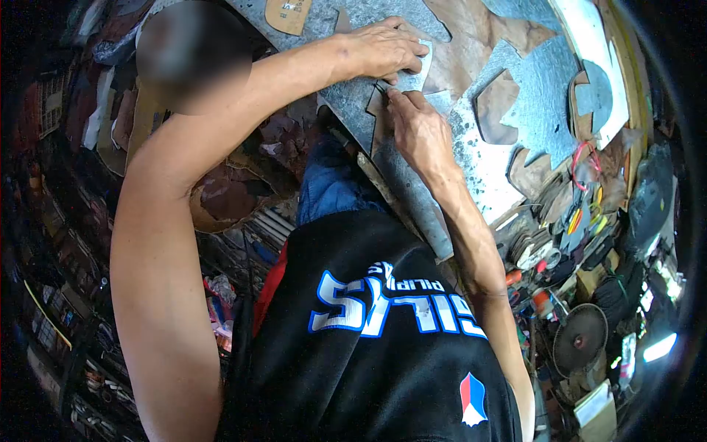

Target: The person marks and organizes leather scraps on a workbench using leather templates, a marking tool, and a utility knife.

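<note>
My left hand (387, 51) lies over a pale, flat pattern piece (425, 65) on the metal-topped table (342, 99). Its fingers are bent and spread, pressing on the piece from above. Just below it, nearer my body, my right hand (421, 132) is closed in a pinch. A thin dark tip (379, 88) shows by its fingertips; the rest of what it holds is hidden. A narrow brown leather strip (381, 129) lies left of the right hand, along the table's edge. Beyond both hands spreads a large brown leather sheet (460, 44) with an irregular outline.
A tan card template (287, 15) lies at the table's far left. Cut leather scraps (498, 110) lie to the right. Past them are a red loop (585, 166), colourful-handled tools (574, 221) and a round fan (580, 339). Someone's blurred head (193, 55) is at upper left.
</note>
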